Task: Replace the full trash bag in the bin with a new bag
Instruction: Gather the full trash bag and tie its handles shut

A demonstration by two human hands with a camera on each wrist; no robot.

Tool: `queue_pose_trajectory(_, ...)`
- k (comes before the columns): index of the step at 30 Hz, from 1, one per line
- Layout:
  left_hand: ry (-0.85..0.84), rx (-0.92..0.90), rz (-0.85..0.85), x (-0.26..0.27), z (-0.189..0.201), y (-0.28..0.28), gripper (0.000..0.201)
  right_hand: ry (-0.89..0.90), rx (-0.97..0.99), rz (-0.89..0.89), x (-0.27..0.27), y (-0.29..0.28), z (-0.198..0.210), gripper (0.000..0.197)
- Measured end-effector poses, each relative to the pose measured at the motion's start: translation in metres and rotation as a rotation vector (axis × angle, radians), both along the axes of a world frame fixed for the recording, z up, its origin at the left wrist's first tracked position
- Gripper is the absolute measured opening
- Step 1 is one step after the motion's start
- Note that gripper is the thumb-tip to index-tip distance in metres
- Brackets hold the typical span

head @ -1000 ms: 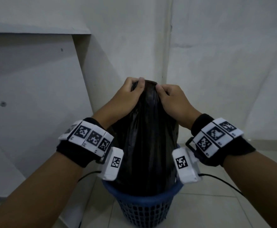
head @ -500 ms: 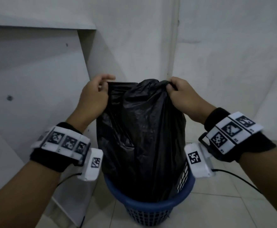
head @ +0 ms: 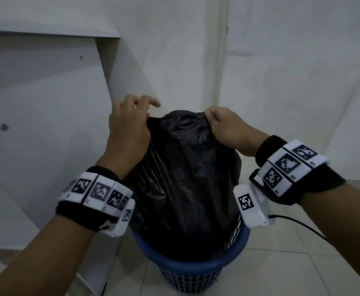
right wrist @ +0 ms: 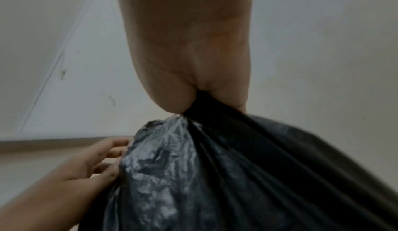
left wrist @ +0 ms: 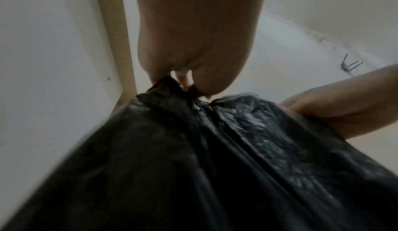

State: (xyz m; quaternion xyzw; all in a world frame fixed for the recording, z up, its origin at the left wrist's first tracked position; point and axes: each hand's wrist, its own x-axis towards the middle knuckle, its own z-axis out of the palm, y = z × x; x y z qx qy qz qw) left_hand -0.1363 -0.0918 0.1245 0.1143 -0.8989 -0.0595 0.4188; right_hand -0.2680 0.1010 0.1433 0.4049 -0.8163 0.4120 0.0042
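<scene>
Both grips drawn closer, left hand (head: 128,133) and right hand (head: 228,129) pinching upright trash bag (head: 185,184) top, bin (head: 187,272) below.

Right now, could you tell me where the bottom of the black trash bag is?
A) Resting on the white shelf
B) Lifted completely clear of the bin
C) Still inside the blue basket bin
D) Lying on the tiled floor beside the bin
C: the black trash bag has its lower end inside the blue basket bin, while the left hand and right hand grip its top.
</scene>
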Motion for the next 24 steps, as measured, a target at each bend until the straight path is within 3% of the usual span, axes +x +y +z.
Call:
queue_pose_trajectory(2,0.046,0.049,-0.090,0.002,-0.002,0.023,0.034,-0.027,-0.074,0.010,0.003,-0.008,0.001,0.029)
queue_pose_trajectory(4,-0.130,0.158,-0.245,0.000,-0.009,0.044,0.047,-0.087,-0.149,0.027,0.005,-0.013,0.001,0.027)
queue_pose_trajectory(6,-0.274,0.274,-0.331,-0.005,-0.019,0.052,0.048,-0.136,-0.183,0.029,0.006,-0.013,-0.001,0.025)
queue_pose_trajectory(8,-0.233,0.404,-0.332,-0.011,-0.022,0.051,0.042,-0.145,-0.198,0.004,0.006,-0.008,0.000,0.027)
queue_pose_trajectory(11,-0.269,0.637,-0.289,-0.018,-0.020,0.048,0.055,-0.094,-0.219,0.000,0.008,0.011,0.002,0.032)
queue_pose_trajectory(16,-0.473,1.062,-0.348,-0.023,-0.019,0.058,0.054,0.085,0.022,0.207,0.015,0.033,-0.023,0.023)
queue_pose_trajectory(18,-0.474,0.896,-0.277,-0.021,-0.018,0.061,0.057,0.134,0.082,0.174,0.012,0.030,-0.037,0.020)
queue_pose_trajectory(22,-0.460,0.227,-0.083,0.016,-0.022,0.054,0.056,0.166,0.122,0.076,0.008,0.020,-0.048,0.031)
queue_pose_trajectory(24,-0.627,0.206,-0.121,0.037,-0.029,0.048,0.052,0.124,0.165,0.068,0.008,0.017,-0.049,0.045)
